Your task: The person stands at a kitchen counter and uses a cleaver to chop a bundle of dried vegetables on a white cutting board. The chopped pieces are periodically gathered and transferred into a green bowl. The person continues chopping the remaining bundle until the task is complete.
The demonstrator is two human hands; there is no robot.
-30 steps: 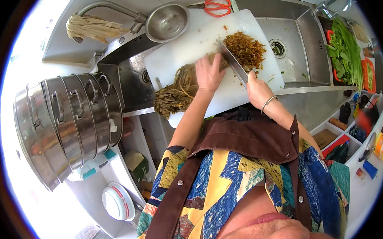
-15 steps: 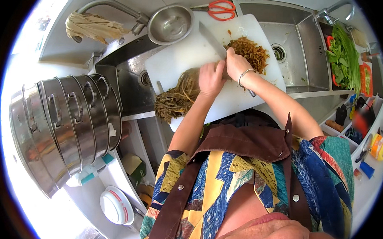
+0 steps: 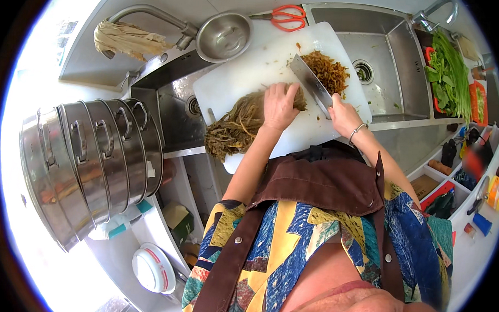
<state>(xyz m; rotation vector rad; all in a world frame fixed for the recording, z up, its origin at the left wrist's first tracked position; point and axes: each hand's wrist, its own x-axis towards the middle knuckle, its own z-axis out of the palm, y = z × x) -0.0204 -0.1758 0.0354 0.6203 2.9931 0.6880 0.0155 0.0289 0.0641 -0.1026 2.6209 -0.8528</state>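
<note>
My right hand grips the handle of a cleaver. Its broad blade stands at the left edge of a pile of chopped brown pickled greens. To the left, my left hand is laid over the end of a long bundle of pickled greens, fingers curled onto it. A gap of bare board separates this bundle from the blade. Both lots of greens lie on a white cutting board, which spans the sink. Part of the bundle's cut end is hidden under my left fingers.
A steel bowl and red-handled scissors lie beyond the board. Sink basins flank it. Stacked steel pots stand at left, under a tap with a cloth. Leafy greens fill a basket at right.
The cleaver has swung from beside my left hand rightward to the chopped pile, with my right hand moving right and nearer. My left hand stays on the bundle, its fingers now more spread.
</note>
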